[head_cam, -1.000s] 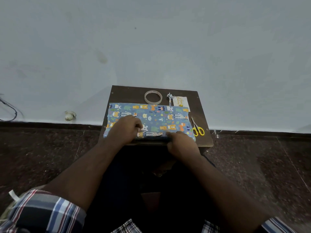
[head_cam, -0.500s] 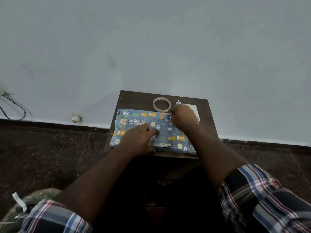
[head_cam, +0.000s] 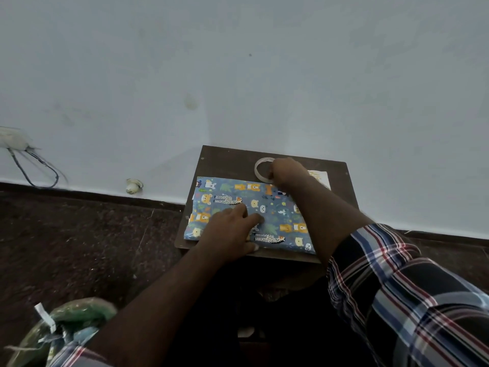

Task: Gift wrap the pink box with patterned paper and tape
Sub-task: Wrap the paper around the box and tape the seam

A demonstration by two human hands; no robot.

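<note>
On the small dark table [head_cam: 230, 160] pushed up against the wall, the patterned paper [head_cam: 275, 207] is lying flat and taking up most of the top, its long axis running left edge to right edge, near side sitting right along the table's front edge. The pink box isn't showing anywhere, so I'm guessing it's sitting under the paper, but can't confirm.

The left hand [head_cam: 230, 231] is resting on the front-left part of the paper, fingers mostly straight and pointing right, pressing the fold down rather than gripping anything. The right hand [head_cam: 287, 170] is reaching across to the back edge, fingers curling down at the tape roll [head_cam: 260, 168], which is lying flat just behind the paper's far edge. Whether it's actually pinching the tape end or only touching the roll, can't tell from here.

So the tape is sitting straight ahead of the right hand, way closer to it than to the left.

A white card [head_cam: 321, 177] is poking out at the back right, partly hidden by the wrist. No containers on the table; a green bag [head_cam: 71, 321] is sitting on the floor at my lower left, contents not visible.
</note>
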